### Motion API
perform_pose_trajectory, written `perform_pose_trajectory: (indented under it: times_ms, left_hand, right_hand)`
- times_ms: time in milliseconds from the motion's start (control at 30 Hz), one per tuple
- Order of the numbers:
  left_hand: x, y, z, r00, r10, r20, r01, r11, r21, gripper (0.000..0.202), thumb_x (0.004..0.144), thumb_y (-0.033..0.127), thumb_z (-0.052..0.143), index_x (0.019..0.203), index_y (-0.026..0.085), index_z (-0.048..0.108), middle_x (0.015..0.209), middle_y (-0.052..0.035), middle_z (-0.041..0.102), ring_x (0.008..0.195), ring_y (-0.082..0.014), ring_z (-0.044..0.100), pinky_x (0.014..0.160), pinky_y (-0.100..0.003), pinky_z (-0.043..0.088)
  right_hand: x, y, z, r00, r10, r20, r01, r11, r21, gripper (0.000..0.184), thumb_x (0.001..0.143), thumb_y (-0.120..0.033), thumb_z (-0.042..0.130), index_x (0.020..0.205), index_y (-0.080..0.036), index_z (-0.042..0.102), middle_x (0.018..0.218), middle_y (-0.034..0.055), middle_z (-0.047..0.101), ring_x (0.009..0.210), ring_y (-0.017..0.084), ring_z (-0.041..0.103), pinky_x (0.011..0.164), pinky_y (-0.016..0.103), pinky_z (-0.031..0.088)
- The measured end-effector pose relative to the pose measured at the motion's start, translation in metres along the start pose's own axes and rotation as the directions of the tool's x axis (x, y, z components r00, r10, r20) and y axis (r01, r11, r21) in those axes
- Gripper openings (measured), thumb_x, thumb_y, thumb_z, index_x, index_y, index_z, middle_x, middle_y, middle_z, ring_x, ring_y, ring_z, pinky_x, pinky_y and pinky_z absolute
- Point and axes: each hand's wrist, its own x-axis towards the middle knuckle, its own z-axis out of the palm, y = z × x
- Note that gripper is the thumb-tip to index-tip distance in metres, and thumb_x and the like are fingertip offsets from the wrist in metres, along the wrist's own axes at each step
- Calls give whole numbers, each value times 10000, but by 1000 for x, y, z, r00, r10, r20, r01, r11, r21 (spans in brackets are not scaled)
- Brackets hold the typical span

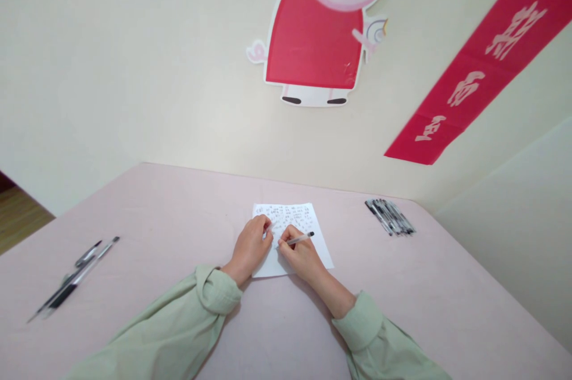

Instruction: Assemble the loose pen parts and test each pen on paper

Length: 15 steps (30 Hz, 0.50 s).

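Note:
A white sheet of paper (320, 252) lies on the table, its upper part covered with rows of small dark handwriting. My right hand (301, 256) is closed around a pen (300, 239) with a clear barrel. The pen's black end points up to the right, and its tip is low over the paper, partly hidden by my fingers. On the sheet's left side rests my left hand (254, 243), fingers curled and close together, holding the paper against the table. Both hands are near each other, with the pen between them.
A pink cloth covers the table (179, 207). Several pens (389, 217) lie in a row at the back right. More pens (74, 279) lie at the left. Behind the table, the wall carries a cartoon pig cutout (315, 40) and a red banner (478, 70).

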Motion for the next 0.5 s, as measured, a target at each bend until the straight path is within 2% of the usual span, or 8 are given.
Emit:
perform_pose_trajectory:
  times_ms: [200,500]
  left_hand:
    - [0,0,0,1000,-6,0,6,1000,9,92,780,143,452,831,210,490,822,-33,563,798,-202,543,740,-350,452]
    - [0,1,-1,1000,6,-14,-6,1000,31,83,779,146,457,822,211,482,808,-27,558,783,-199,541,721,-332,443]
  right_hand:
    - [1,0,0,1000,-30,-4,30,1000,0,106,749,-187,480,654,-219,447,594,-56,458,573,122,442,562,238,325]
    - [1,2,-1,1000,-22,-10,22,1000,7,110,784,-223,483,680,-224,446,615,-50,462,585,131,451,577,249,331]
